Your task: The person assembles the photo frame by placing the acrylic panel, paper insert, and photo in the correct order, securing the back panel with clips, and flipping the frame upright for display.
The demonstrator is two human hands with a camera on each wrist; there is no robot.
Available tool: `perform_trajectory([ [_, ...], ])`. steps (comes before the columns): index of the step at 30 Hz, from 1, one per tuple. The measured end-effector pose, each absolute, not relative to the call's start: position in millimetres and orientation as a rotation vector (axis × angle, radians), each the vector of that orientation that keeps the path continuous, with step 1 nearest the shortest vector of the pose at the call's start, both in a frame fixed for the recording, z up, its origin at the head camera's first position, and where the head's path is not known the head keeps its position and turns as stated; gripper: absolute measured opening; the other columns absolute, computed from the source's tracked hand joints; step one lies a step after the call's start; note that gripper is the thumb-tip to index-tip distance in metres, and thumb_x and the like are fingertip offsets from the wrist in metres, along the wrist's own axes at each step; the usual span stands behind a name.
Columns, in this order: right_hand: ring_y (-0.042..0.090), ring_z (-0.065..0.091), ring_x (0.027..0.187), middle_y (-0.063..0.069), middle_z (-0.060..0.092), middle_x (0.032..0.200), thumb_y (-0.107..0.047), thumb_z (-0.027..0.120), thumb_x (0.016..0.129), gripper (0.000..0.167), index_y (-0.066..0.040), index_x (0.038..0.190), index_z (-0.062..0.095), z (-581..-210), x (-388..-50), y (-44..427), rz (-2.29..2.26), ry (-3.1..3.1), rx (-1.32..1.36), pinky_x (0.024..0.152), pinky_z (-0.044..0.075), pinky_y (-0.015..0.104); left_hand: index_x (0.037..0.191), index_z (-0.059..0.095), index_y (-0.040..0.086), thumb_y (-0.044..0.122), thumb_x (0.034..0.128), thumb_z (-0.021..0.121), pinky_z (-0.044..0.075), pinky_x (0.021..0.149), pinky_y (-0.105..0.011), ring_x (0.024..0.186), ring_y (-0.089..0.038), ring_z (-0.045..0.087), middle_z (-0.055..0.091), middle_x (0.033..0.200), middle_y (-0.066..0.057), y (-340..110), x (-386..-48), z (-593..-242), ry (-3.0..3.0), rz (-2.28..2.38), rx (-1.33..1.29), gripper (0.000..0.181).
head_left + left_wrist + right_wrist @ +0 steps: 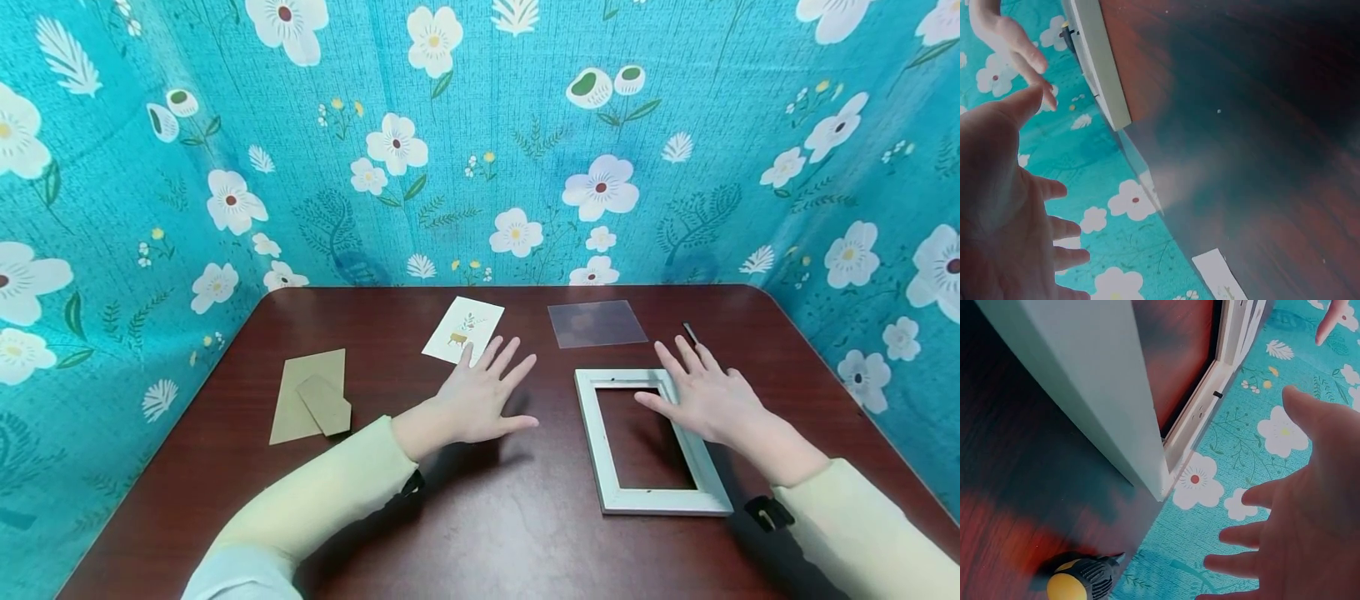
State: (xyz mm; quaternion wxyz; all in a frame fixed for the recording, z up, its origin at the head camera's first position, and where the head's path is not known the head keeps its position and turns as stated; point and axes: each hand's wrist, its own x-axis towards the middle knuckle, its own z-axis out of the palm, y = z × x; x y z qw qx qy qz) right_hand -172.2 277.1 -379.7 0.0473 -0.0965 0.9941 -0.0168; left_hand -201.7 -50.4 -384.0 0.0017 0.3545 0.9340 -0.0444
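Observation:
My left hand [474, 402], fingers spread, hovers over the table just in front of a white card [461, 327] with a small printed picture. Spread the same way, my right hand [708, 398] is above the right side of a white frame [592, 442] that lies flat with an open middle. Neither hand holds anything. The right wrist view shows the hand [1316, 512] raised beside the frame [1085, 381]. Behind the frame lies a clear sheet [597, 324]. A screwdriver with a yellow and black handle [1082, 581] lies right of the frame, partly hidden by my hand in the head view.
At the left of the dark red table [525, 550] lies a brown backing board [300, 392] with a stand piece [325, 404] on it. A blue flowered cloth [465, 167] hangs behind the table and along its sides.

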Motion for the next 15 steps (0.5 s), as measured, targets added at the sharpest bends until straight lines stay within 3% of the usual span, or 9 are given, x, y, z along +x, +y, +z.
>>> perform_trajectory([
  [7, 0.061, 0.031, 0.125, 0.043, 0.028, 0.142, -0.072, 0.041, 0.09, 0.103, 0.013, 0.145, 0.024, -380.3, -172.2, 277.5, -0.039, 2.985, -0.22, 0.087, 0.04, 0.067, 0.157, 0.015, 0.023, 0.07, 0.0918, 0.039, 0.019, 0.111, -0.055, 0.146, -0.027, 0.012, 0.011, 0.161, -0.009, -35.5, -208.6, -387.1, 2.879, -0.084, 1.139, 0.084],
  [15, 0.055, 0.045, 0.116, 0.044, 0.044, 0.127, -0.07, 0.046, 0.088, 0.104, 0.021, 0.136, 0.033, -385.6, -173.5, 278.6, -0.01, 2.989, -0.19, 0.069, 0.051, 0.055, 0.155, 0.022, 0.021, 0.071, 0.0919, 0.038, 0.025, 0.109, -0.053, 0.142, -0.026, 0.028, 0.026, 0.157, -0.01, -17.0, -215.2, -388.4, 2.841, -0.002, 1.11, 0.082],
])
